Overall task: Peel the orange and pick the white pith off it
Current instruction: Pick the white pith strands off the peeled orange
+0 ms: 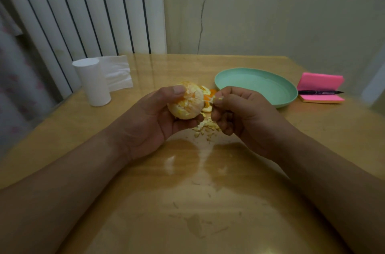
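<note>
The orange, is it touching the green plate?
Apart. The head view shows the left hand holding the orange, with a plain gap between it and the green plate.

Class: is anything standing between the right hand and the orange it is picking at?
Nothing visible. The left hand holds the orange, and the right hand pinches a pith strand running from it.

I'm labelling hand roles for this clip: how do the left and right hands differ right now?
The left hand cups the peeled orange, thumb pressed on its top; the right hand holds no fruit, only pinching a strand of white pith beside it. The left hand's grip is wide around the fruit; the right hand's fingers are curled tight. Both hang above the peel scraps on the table.
</note>
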The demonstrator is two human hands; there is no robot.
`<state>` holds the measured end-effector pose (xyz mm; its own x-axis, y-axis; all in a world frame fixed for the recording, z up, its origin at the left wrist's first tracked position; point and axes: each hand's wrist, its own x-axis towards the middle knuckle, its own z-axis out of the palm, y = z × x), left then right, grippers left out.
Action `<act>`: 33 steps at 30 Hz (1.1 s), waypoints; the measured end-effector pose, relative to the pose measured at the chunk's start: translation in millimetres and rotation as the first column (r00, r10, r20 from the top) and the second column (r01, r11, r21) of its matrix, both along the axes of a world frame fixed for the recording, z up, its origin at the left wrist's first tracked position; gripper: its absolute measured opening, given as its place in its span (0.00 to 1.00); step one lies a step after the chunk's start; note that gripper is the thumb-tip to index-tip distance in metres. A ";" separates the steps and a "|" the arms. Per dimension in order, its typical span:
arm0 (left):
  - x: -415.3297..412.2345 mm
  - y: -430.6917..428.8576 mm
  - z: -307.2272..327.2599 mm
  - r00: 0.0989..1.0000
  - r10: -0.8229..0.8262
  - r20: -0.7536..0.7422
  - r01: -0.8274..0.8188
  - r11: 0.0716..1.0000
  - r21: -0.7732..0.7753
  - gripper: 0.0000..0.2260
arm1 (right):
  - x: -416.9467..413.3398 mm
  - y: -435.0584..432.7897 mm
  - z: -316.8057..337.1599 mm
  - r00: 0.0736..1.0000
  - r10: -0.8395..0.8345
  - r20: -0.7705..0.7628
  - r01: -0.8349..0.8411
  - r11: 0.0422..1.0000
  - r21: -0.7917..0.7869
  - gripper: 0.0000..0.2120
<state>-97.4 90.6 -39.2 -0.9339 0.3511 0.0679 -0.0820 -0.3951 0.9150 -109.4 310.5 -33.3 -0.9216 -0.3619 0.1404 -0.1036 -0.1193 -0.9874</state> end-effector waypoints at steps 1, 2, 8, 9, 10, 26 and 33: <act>0.0 0.1 0.2 1.000 -0.001 0.002 0.001 1.000 0.006 0.20 | -0.7 0.2 -0.6 1.000 0.001 0.000 -0.001 1.000 -0.001 0.09; -0.1 -0.1 0.3 1.000 -0.001 0.003 0.001 1.000 0.012 0.19 | -1.5 0.7 -1.4 1.000 -0.001 0.001 0.001 1.000 -0.002 0.09; -0.9 -0.6 2.2 1.000 -0.001 0.014 -0.001 0.995 0.096 0.20 | -4.7 2.5 -2.6 0.999 -0.031 0.010 0.031 0.999 -0.009 0.08; -1.4 -1.5 2.4 1.000 0.002 0.016 -0.003 0.994 0.110 0.21 | -5.5 3.0 -2.9 0.999 -0.037 0.014 0.037 0.999 -0.013 0.08; -2.2 -2.2 2.1 1.000 0.003 0.017 -0.005 0.994 0.114 0.22 | -6.8 3.8 -3.5 0.999 -0.045 0.015 0.045 0.999 -0.015 0.08; -5.2 3.8 -3.7 0.994 0.107 -0.025 -0.109 0.989 -0.099 0.26 | -1.1 2.6 -9.5 0.795 -0.039 -0.605 0.498 0.611 0.615 0.02; -4.6 0.8 -5.3 0.988 0.140 -0.064 -0.145 0.985 -0.098 0.26 | 9.5 -5.9 -6.6 0.816 -0.061 -0.575 0.378 0.809 0.451 0.07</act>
<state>-102.0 91.3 -44.5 -0.9705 0.2225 0.0925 0.0212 -0.3032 0.9527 -100.0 304.6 -39.9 -0.8271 -0.3190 0.4628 -0.5619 0.4878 -0.6680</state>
